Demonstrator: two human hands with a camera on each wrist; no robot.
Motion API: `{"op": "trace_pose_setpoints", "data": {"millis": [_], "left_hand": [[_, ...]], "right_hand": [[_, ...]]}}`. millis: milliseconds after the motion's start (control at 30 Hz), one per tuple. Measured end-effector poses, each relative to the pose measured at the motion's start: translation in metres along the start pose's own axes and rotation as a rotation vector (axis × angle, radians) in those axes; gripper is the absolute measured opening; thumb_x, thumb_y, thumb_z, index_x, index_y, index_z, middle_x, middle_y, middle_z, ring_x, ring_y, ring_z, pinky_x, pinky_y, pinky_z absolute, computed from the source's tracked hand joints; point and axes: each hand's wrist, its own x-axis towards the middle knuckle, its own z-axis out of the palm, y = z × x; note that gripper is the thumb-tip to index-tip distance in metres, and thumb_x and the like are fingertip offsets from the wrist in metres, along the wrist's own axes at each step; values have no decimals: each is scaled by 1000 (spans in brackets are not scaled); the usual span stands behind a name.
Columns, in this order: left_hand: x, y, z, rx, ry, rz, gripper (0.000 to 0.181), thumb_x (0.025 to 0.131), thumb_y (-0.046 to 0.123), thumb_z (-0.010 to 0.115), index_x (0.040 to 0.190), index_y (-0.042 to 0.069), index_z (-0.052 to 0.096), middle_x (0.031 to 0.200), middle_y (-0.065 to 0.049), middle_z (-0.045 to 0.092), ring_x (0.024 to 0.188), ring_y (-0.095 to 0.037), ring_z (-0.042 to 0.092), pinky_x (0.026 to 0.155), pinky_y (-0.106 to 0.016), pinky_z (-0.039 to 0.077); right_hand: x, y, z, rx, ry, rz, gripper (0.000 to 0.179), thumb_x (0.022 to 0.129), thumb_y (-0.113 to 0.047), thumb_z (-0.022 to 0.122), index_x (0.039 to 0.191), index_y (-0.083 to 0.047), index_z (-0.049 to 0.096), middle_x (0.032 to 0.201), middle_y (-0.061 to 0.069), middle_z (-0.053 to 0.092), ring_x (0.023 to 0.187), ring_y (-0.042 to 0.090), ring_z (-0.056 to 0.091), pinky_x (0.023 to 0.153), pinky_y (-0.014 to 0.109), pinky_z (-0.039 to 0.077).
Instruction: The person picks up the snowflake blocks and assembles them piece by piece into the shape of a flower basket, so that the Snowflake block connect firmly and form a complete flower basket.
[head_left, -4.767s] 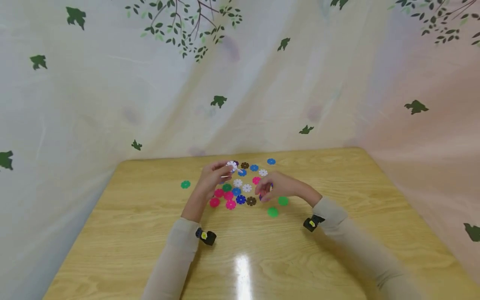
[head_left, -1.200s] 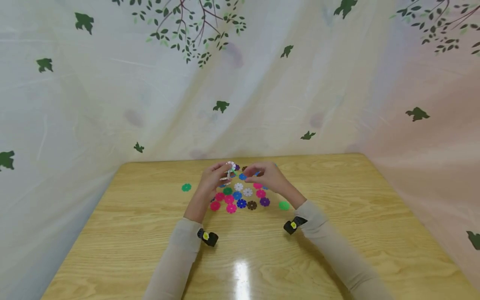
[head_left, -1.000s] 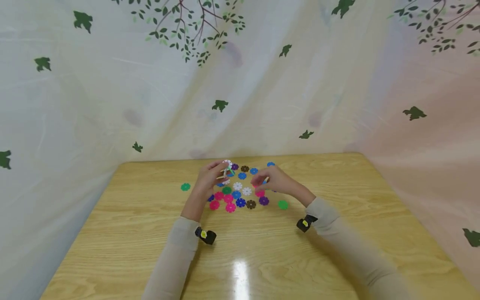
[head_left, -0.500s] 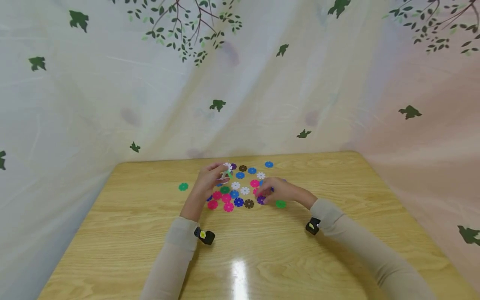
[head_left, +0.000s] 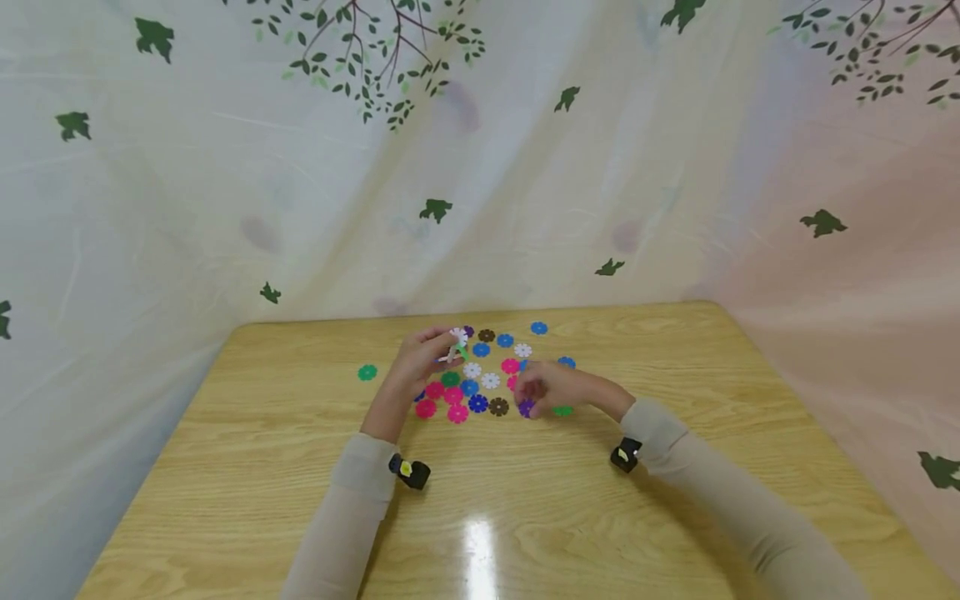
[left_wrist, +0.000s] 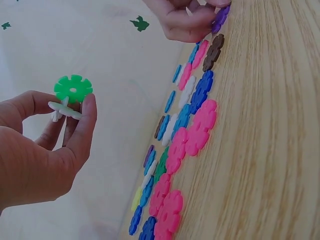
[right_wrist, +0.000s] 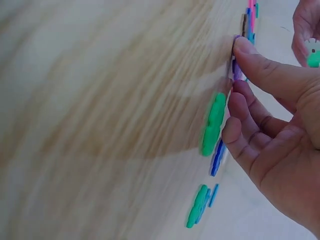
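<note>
My left hand [head_left: 414,360] is raised over the far part of the table and pinches a small assembly of interlocking flower-shaped discs. In the left wrist view, a green disc [left_wrist: 73,89] stands upright in white discs [left_wrist: 65,110], held between thumb and fingers. My right hand [head_left: 558,387] is low over the table and pinches a purple flower disc [right_wrist: 237,70] by its edges, thumb on one side and fingers on the other. A green disc [right_wrist: 214,125] lies on the table close to its curled fingers. Part of the purple disc is hidden by the fingers.
Several loose flower discs lie between and around the hands, among them a pink disc [head_left: 457,413], a brown disc [head_left: 498,407] and a white disc [head_left: 490,381]. One green disc [head_left: 367,372] lies apart at the left. A printed curtain [head_left: 525,167] hangs behind the wooden table [head_left: 375,517].
A green disc has gone from the table's near right, and one now sits in the left hand's white assembly. My right hand has drawn back from the left hand, down to the purple disc.
</note>
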Motion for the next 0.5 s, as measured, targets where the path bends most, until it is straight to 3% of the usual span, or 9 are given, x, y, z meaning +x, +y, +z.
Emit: {"op": "trace_pose_setpoints", "data": {"millis": [267, 500], "left_hand": [[0, -1, 0, -5, -16, -14, 18, 100, 6, 61, 115, -3, 65, 91, 1, 59, 80, -10, 55, 93, -41, 60], [0, -2, 0, -10, -19, -14, 21, 99, 7, 63, 118, -3, 66, 91, 2, 64, 81, -10, 61, 85, -33, 63]], "right_hand": [[-2, -4, 5, 28, 18, 43, 21, 86, -1, 78, 106, -4, 72, 93, 7, 68, 83, 11, 60, 76, 22, 55], [-1, -7, 8, 48, 4, 41, 21, 81, 0, 81, 98, -3, 71, 90, 8, 67, 80, 10, 58, 72, 21, 52]]}}
